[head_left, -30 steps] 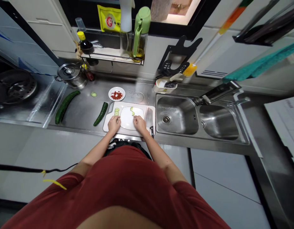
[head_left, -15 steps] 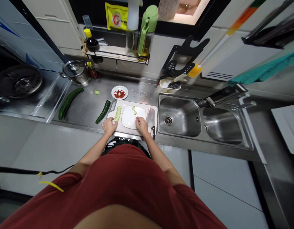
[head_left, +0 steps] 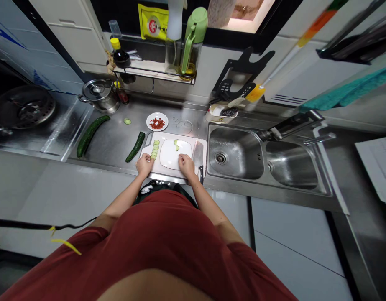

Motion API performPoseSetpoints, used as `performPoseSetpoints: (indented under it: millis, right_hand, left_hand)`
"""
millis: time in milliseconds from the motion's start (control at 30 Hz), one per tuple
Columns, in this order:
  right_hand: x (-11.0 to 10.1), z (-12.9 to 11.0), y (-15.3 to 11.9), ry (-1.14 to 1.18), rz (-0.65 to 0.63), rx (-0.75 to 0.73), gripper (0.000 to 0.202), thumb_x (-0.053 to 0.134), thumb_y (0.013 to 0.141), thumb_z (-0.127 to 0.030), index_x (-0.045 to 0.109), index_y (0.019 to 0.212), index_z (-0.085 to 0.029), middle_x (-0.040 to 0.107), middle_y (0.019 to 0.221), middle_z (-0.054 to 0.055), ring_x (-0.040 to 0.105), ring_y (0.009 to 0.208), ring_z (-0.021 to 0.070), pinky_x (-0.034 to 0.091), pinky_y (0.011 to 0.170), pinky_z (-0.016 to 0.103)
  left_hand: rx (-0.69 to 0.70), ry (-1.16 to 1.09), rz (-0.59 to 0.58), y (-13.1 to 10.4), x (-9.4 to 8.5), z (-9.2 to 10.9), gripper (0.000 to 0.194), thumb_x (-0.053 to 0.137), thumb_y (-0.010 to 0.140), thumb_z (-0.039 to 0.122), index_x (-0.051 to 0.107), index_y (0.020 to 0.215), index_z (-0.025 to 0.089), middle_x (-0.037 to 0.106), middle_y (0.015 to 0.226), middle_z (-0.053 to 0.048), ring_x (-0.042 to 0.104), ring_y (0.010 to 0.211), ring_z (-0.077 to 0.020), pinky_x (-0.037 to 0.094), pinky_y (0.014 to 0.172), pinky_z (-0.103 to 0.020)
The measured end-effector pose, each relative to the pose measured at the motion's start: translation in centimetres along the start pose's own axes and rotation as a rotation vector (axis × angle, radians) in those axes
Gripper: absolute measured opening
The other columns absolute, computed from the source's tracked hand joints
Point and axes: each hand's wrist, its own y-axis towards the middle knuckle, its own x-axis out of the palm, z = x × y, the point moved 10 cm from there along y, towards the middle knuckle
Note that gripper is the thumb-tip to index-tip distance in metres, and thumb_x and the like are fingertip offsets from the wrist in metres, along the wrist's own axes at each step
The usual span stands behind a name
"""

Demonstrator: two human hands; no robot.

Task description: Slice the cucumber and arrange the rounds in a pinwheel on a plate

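My left hand (head_left: 144, 164) is at the left edge of the cutting board (head_left: 199, 144), its fingertips at the near end of a row of cucumber slices (head_left: 155, 148). Fingers and thumb are brought together, and whether a slice is between them is too small to tell. On the board lies a square white plate (head_left: 172, 156) with a few cucumber slices (head_left: 176, 144) near its far edge. My right hand (head_left: 187, 166) touches the plate's right side, fingers closed. A knife (head_left: 201, 172) rests along the board's right side.
Left of the board lie a short cucumber (head_left: 135, 147) and a long one (head_left: 91, 133). Behind stands a small plate of red pieces (head_left: 161, 116). A double sink (head_left: 236, 152) is at the right, a pot (head_left: 100, 97) back left, a shelf with bottles (head_left: 155, 69) above.
My left hand has shifted slightly right along the near end of the slice row. My right hand has barely moved.
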Motion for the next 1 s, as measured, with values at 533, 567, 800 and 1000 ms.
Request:
performPoseSetpoints:
  millis: [533,567,800,1000]
  right_hand:
    - [-2.3,-1.2,1.1,0.161,0.073,0.000,0.036,0.034,0.094,-0.030,0.061,0.114,-0.016,0.064,0.104,0.009,0.059,0.092,0.0194,0.045,0.084,0.029]
    - [-3.0,-1.5,1.3,0.191,0.091,-0.004,0.036,0.035,0.094,-0.031,0.062,0.112,-0.017,0.065,0.104,0.009,0.059,0.091,0.0194,0.045,0.083,0.029]
    - [-8.4,-3.9,2.8,0.456,0.278,-0.016,0.030,0.045,0.089,-0.038,0.065,0.100,-0.019,0.065,0.086,0.004,0.057,0.076,0.0177,0.046,0.076,0.029]
    - [-11.5,-6.4,3.4,0.657,0.313,-0.088,0.028,0.055,0.085,-0.042,0.066,0.100,-0.021,0.066,0.084,0.002,0.058,0.076,0.0169,0.047,0.073,0.029]
  left_hand:
    - [0.017,-0.986,-0.156,2.2,0.4,5.8,0.030,0.073,0.063,0.032,0.060,0.084,0.017,0.062,0.067,0.001,0.058,0.061,-0.0104,0.046,0.061,-0.022]
    - [0.033,-1.006,-0.166,2.3,0.0,6.8,0.031,0.074,0.063,0.033,0.060,0.085,0.017,0.063,0.070,0.000,0.059,0.063,-0.0107,0.046,0.061,-0.022]
    - [0.171,-1.166,-0.229,1.6,-2.9,12.7,0.035,0.080,0.060,0.034,0.062,0.085,0.017,0.064,0.072,0.000,0.062,0.068,-0.0107,0.048,0.069,-0.024]
    - [0.278,-1.202,-0.277,0.7,-3.7,15.0,0.033,0.082,0.060,0.033,0.065,0.083,0.016,0.064,0.073,0.000,0.061,0.068,-0.0098,0.047,0.070,-0.023]
